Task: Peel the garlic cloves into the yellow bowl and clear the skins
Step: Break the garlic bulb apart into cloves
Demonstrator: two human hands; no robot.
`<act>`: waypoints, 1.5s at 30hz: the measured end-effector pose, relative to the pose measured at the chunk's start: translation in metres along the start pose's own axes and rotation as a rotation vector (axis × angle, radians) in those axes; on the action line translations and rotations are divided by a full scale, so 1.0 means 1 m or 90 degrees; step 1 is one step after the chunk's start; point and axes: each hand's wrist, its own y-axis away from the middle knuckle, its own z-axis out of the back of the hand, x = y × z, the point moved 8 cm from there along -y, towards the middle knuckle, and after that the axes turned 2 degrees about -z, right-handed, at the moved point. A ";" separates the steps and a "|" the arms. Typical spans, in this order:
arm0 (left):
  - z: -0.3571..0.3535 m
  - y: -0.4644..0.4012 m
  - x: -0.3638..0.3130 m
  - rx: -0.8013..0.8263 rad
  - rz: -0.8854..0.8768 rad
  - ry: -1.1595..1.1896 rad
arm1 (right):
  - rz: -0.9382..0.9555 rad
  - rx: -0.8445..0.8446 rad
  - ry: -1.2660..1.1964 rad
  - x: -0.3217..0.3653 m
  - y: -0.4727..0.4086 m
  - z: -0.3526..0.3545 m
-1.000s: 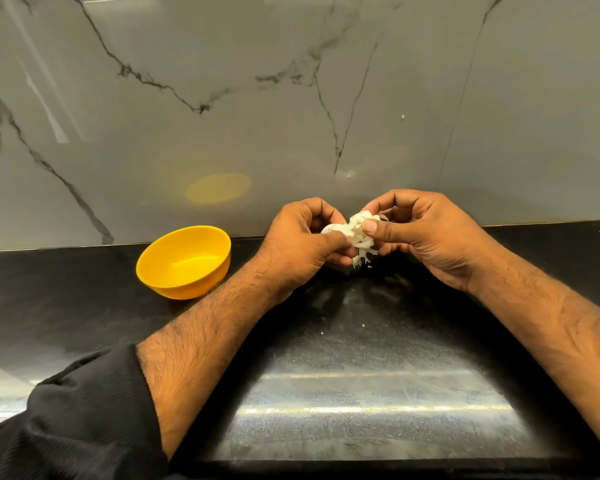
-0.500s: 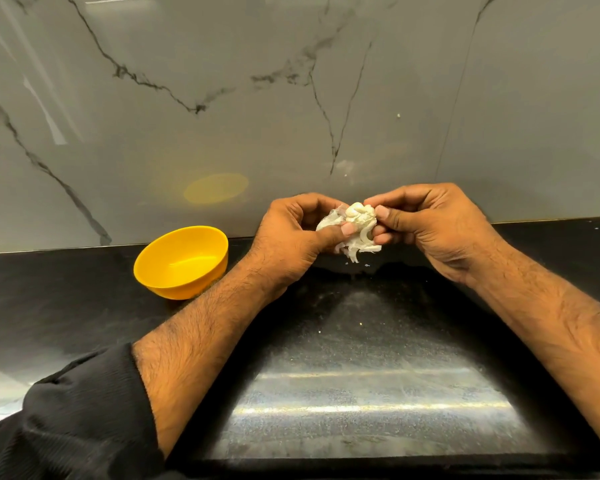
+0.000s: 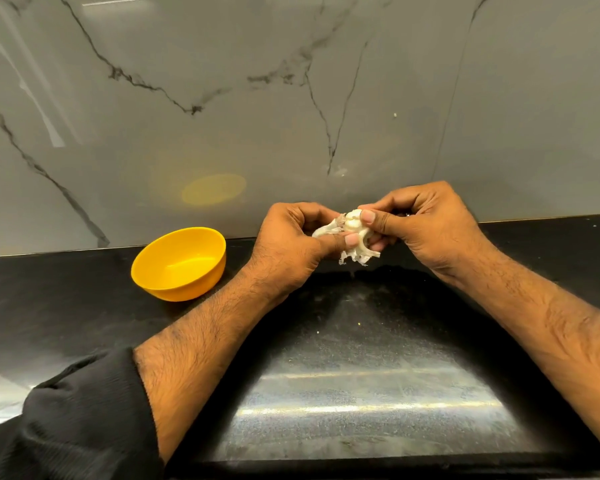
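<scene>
The garlic is held up off the black counter, in the far middle of the scene, caught between both hands just in front of the marble wall. The left hand has its fingers curled in around the left side of the bulb, thumb pressed against the lower front of it; the right hand pinches the upper right part between thumb and curled fingers. Papery skin hangs in ragged white shreds below the bulb — some of it splays out to the left as well.

The garlic is likely very light, so weight is no concern; the trouble should be in the surfaces. The skin looks thin, dry and brittle, apt to tear into flakes rather than come away whole, and loose pieces could drift down onto the counter (a few pale specks lie there already). The cloves beneath are probably firm and fairly smooth, so a bare clove may slip from a pinch. The best hold, I would judge, is on the solid body of a clove with one hand while the other thumbnail works at a lifted edge of skin.

The yellow bowl sits on the counter to the left, well apart from the hands, and no cloves show inside it — the peeling seems to be at an early stage.
</scene>
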 end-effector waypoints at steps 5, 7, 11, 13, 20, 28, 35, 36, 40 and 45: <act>-0.001 0.000 -0.001 0.011 0.013 0.035 | -0.037 -0.011 -0.020 -0.004 -0.001 0.004; 0.001 -0.001 -0.002 0.011 0.012 0.043 | -0.041 -0.003 -0.025 -0.005 -0.002 0.004; 0.004 -0.002 -0.001 0.004 0.015 0.032 | -0.024 0.062 0.017 -0.001 0.001 -0.005; 0.001 -0.001 -0.002 0.009 0.009 0.014 | -0.011 0.062 0.094 0.000 0.003 -0.008; -0.002 -0.001 -0.001 0.024 0.003 -0.006 | -0.015 -0.002 0.072 -0.004 -0.003 0.004; -0.008 0.002 -0.002 0.068 0.012 0.014 | -0.020 0.001 0.015 -0.002 -0.002 0.004; -0.002 -0.003 0.000 0.061 0.011 0.007 | -0.003 0.042 0.031 0.004 -0.001 0.001; -0.004 -0.002 0.000 0.070 0.011 0.005 | 0.003 0.034 0.052 0.004 -0.001 0.001; -0.009 0.001 -0.002 0.090 0.015 0.030 | 0.005 0.002 0.066 0.003 -0.002 0.007; -0.004 0.001 -0.002 0.043 0.036 0.014 | -0.020 0.016 0.039 0.002 0.000 0.001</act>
